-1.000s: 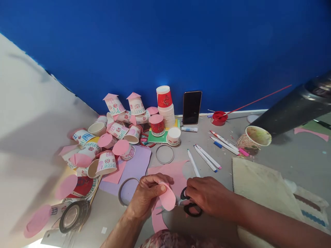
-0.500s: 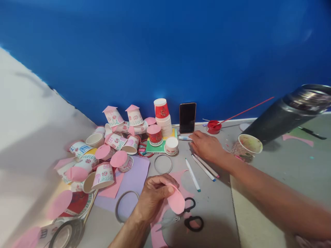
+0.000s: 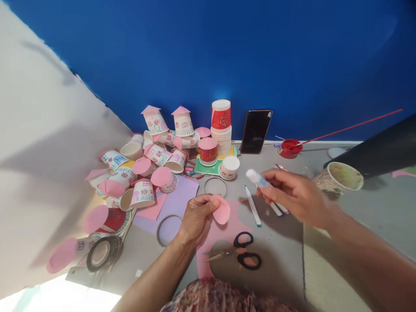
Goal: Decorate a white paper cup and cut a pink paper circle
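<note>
My left hand [image 3: 198, 219] pinches a pink paper circle [image 3: 222, 211] between thumb and fingers, above a cut pink sheet [image 3: 208, 249]. To the right, my right hand [image 3: 287, 193] grips a white and blue glue stick [image 3: 258, 178], its white end pointing left, raised over the table. Beneath it lie a white marker with a green tip [image 3: 253, 207] and more markers, partly hidden by the hand. Black-handled scissors [image 3: 248, 255] rest below the paper circle.
Decorated paper cups [image 3: 143, 193] with pink paper pieces are piled at the left. A cup stack [image 3: 222, 141] and a phone [image 3: 256, 131] stand by the blue wall. A red tub [image 3: 290, 148], a patterned cup [image 3: 338, 178] and a dark flask [image 3: 380, 145] are at the right.
My right hand has lifted the glue stick off the table and brought it nearer. My left hand still holds the pink circle. The camera view has shifted.
</note>
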The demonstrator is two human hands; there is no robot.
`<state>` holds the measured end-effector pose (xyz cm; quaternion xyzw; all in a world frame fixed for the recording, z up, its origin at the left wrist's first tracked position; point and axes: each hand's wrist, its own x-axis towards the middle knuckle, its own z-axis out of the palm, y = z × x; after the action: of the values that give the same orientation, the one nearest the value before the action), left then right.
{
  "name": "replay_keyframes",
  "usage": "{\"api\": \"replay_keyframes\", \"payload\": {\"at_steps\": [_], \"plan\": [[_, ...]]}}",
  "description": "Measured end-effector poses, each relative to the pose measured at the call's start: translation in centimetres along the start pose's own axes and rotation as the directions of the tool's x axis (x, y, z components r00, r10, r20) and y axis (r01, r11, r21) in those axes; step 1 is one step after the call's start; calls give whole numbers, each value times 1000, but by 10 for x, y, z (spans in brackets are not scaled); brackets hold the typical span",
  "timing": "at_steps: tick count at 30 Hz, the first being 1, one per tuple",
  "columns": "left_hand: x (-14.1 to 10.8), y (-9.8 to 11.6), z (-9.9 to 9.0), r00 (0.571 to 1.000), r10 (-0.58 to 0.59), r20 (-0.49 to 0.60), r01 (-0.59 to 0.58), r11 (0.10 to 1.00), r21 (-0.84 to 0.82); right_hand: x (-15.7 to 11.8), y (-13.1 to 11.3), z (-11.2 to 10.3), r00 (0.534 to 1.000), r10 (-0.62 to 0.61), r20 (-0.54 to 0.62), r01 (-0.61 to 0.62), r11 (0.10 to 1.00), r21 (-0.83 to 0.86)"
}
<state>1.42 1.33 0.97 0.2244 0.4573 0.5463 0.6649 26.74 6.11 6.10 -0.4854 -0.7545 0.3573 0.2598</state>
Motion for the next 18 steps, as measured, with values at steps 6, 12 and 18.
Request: {"api": "replay_keyframes", "payload": {"at_steps": [6,12,18], "plan": [[0,-1,-3,996,84,-41,-81,994,71,-25,-6,33,990,-128,58,123,989,80],[-6,-3,-2,992,123,16,-123,969,214,-25,0,46,974,-226,-16,223,969,-102],[-9,-1,1,987,158,41,-163,942,293,-31,-5,48,932,-360,-35,346,916,-206]]}}
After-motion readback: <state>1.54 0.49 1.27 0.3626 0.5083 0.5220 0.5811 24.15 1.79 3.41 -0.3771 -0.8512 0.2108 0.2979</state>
